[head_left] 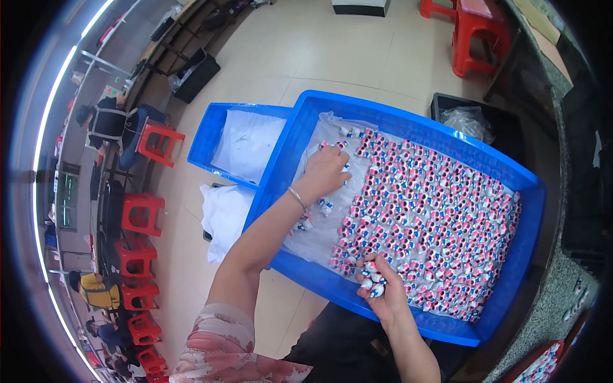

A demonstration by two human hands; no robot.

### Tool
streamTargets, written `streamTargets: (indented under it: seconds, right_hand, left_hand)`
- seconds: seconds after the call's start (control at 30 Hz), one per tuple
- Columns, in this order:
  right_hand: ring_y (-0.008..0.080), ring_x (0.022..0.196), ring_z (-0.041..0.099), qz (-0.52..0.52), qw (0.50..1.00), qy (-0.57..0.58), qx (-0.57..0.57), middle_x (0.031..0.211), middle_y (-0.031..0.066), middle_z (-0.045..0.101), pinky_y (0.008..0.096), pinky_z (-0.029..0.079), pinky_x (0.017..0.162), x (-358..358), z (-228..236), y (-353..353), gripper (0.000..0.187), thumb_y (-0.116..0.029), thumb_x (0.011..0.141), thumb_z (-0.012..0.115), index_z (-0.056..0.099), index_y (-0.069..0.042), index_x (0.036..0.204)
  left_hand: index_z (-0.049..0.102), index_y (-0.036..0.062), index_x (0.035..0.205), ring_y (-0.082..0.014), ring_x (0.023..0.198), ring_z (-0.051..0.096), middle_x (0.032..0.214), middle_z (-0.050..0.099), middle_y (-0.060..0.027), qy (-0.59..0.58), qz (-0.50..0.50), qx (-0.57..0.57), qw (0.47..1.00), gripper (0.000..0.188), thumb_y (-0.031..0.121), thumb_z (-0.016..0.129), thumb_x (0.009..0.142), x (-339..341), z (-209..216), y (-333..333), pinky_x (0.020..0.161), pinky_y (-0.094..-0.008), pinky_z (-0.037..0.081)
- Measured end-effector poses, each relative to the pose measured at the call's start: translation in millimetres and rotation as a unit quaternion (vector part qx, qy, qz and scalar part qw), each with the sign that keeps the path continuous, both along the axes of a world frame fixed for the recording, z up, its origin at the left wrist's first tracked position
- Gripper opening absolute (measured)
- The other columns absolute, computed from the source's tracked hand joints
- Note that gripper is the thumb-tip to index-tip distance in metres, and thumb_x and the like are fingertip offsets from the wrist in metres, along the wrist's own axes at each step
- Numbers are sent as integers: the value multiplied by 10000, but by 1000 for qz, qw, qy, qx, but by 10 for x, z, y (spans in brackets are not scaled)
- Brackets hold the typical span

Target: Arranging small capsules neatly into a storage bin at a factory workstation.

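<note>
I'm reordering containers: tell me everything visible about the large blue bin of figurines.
The large blue rectangular bin, apparently plastic, has rounded corners, raised walls and an open top. It sits askew in view, overlapping a smaller blue rectangular bin. A whitish sheet shows inside at left; small white, pink and blue figurines crowd the rest. What supports it is hidden.

Small white, pink and blue figurines [429, 220] sit packed in tight rows across the right of a blue bin [527, 236]; whether upright or flat is hard to tell. Several rest in the right hand [391, 292]; others lie loose leftward.
</note>
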State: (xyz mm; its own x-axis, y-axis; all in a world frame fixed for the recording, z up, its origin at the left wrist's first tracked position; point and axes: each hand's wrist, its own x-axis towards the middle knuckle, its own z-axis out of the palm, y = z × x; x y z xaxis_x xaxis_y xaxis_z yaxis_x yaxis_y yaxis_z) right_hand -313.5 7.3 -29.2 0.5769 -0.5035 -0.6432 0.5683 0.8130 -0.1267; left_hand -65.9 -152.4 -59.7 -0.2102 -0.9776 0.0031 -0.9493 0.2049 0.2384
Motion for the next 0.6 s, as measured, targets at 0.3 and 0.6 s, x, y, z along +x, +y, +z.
streamTargets:
  seconds: [0.3,0.6]
  right_hand:
    - [168,759,587,-3,1000,15,12,982,89,603,250,482,488,17,37,-4,241,-317,976,518,567,-86,1025]
    - [162,765,595,15,999,34,10,990,80,602,247,489,492,14,63,12,275,-341,988,492,564,-87,1067]
  left_hand:
    - [634,28,1004,-276,879,614,885,615,-125,110,-18,-37,993,222,164,613,829,160,-292,-107,786,-376,500]
    - [636,40,1011,-99,685,613,810,628,-36,372,118,236,890,161,148,616,894,-92,-175,-313,612,-264,515]
